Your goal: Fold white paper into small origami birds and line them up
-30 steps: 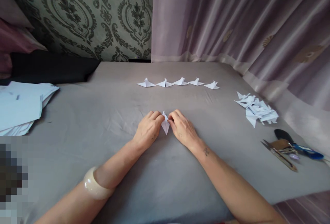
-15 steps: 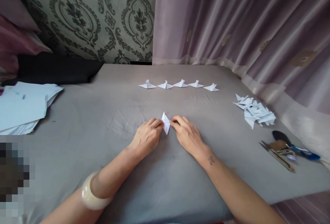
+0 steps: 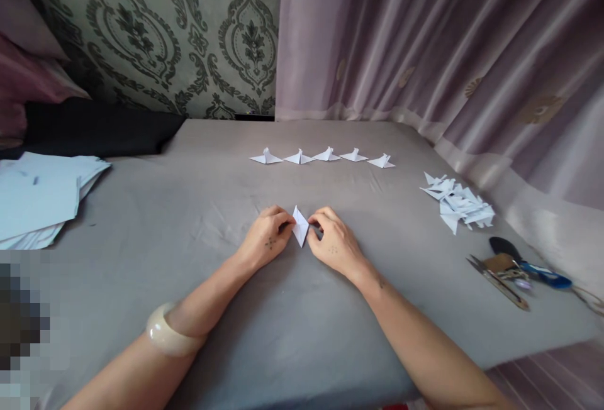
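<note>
A small white sheet folded into a diamond shape, a piece of folded paper (image 3: 301, 227), lies at the middle of the grey cloth surface between my hands. My left hand (image 3: 268, 237) pinches its left corner between thumb and fingers. On the other side, my right hand (image 3: 336, 241) has its curled fingertips at the right edge of the paper, thumb and forefinger close together there. Beyond them stands a row of several white folded paper birds (image 3: 326, 155), wings spread.
On the right sit a heap of folded white papers (image 3: 465, 202) and, nearer, scissors (image 3: 500, 283) beside a blue-and-black tool (image 3: 542, 271). A stack of white paper (image 3: 42, 196) and black cloth (image 3: 99, 127) lie at left. Curtains (image 3: 401, 39) border the right side.
Both hands have rolled slightly, and the right fingertips have come in against the paper's edge. The folded paper stays in nearly the same place; the whole view has shifted slightly.
</note>
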Demonstrator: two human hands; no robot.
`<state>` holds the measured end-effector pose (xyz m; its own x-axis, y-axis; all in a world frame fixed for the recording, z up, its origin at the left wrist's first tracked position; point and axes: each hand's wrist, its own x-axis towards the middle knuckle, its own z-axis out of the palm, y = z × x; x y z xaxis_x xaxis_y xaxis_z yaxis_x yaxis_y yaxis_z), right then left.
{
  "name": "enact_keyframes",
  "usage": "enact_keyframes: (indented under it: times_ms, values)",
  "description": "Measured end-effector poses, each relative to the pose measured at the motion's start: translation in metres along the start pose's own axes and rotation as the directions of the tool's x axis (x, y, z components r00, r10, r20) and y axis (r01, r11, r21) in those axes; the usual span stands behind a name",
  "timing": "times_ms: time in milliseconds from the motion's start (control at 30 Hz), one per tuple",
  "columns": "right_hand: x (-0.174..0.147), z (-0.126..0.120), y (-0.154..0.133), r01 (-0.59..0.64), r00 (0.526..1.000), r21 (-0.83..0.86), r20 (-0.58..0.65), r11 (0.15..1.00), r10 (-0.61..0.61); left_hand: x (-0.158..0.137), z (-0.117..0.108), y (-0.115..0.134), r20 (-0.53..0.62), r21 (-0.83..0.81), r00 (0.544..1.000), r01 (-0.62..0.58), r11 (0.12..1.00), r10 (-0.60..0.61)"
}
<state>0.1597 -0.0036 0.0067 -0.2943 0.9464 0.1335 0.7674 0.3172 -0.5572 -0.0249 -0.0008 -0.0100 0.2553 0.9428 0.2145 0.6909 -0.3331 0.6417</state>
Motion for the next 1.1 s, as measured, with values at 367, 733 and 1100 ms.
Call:
enact_keyframes:
  times_ms: [367, 733, 1100]
  values:
    - [-0.003, 0.01, 0.0, -0.156, 0.983, 0.652, 0.175, 0.742, 0.052, -0.013, 0.004, 0.02, -0.026, 0.252, 0.999, -0.018, 0.968, 0.025]
    - [0.001, 0.002, -0.01, -0.205, 0.964, 0.713, 0.031, 0.671, 0.263, -0.002, -0.007, 0.036, 0.192, -0.852, 0.882, 0.367, 0.374, -0.43]
    - [0.003, 0.008, -0.001, -0.289, 0.954, 0.675, 0.145, 0.679, 0.262, -0.005, -0.013, 0.039, 0.148, -0.54, 0.885, 0.447, 0.713, -0.442]
